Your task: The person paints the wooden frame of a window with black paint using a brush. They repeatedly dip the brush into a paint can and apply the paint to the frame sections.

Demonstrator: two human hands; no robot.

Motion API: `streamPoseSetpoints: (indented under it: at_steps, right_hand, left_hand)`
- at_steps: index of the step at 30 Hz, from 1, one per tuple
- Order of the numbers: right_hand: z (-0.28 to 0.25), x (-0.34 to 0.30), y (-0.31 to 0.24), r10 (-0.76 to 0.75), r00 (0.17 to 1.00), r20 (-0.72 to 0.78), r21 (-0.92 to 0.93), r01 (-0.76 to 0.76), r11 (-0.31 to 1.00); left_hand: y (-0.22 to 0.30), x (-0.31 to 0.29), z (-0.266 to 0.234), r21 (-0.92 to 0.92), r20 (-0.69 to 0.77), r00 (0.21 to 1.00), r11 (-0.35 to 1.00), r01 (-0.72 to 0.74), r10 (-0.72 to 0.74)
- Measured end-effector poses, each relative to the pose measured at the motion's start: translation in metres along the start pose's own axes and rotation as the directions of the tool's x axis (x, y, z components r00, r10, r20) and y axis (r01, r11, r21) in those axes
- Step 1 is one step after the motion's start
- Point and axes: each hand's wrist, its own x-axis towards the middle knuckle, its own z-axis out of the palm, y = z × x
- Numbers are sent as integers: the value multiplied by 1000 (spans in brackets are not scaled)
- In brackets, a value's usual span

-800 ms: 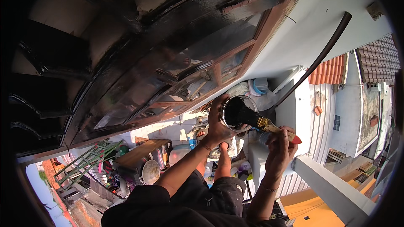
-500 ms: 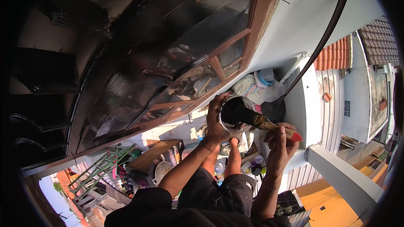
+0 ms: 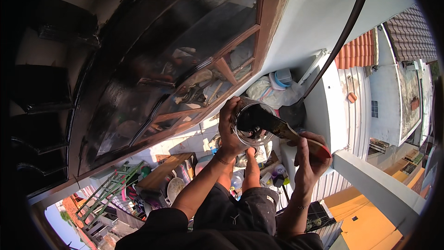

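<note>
My left hand (image 3: pixel 229 127) is wrapped round the side of a clear jar (image 3: pixel 254 142) with black paint smeared inside. In my right hand (image 3: pixel 311 162) is a paintbrush (image 3: pixel 292 133), gripped by its red-ended handle between thumb and fingers. The brush's bristles are coated black and lie over the jar's mouth, pointing down into it; whether they touch the paint or the rim I cannot tell. Above and left of my hands stands a window with a brown wooden frame (image 3: pixel 262 4), parts of it glossy black. My fingers look stained dark.
A long dark hose or pipe (image 3: pixel 342 37) runs along the white wall (image 3: pixel 319 4) at the right. Plastic bags and a blue tub (image 3: pixel 282 78) sit in the corner. Around my legs are a wooden bench or table (image 3: pixel 164 173), a green ladder (image 3: pixel 111 187) and household clutter.
The view has shifted slightly, so the window and wall appear farther left. The brush has tilted and moved a little against the jar. Both hands keep their hold.
</note>
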Motion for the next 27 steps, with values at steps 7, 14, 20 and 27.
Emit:
streamPoseSetpoints:
  at_steps: [7, 14, 20, 27]
  right_hand:
    - [38, 11, -19, -180, 915, 361, -440, 337, 832]
    - [40, 10, -13, -216, 931, 293, -401, 325, 857]
    - [18, 4, -11, 231, 972, -31, 172, -223, 960]
    - [12, 7, 12, 447, 894, -6, 517, -380, 767]
  left_hand:
    - [2, -1, -1, 55, -58, 989, 989, -135, 138]
    - [7, -2, -3, 75, -68, 990, 990, -122, 127]
    - [11, -2, -7, 124, -30, 999, 991, 42, -39]
    - [12, 5, -5, 264, -82, 996, 964, 1, 22]
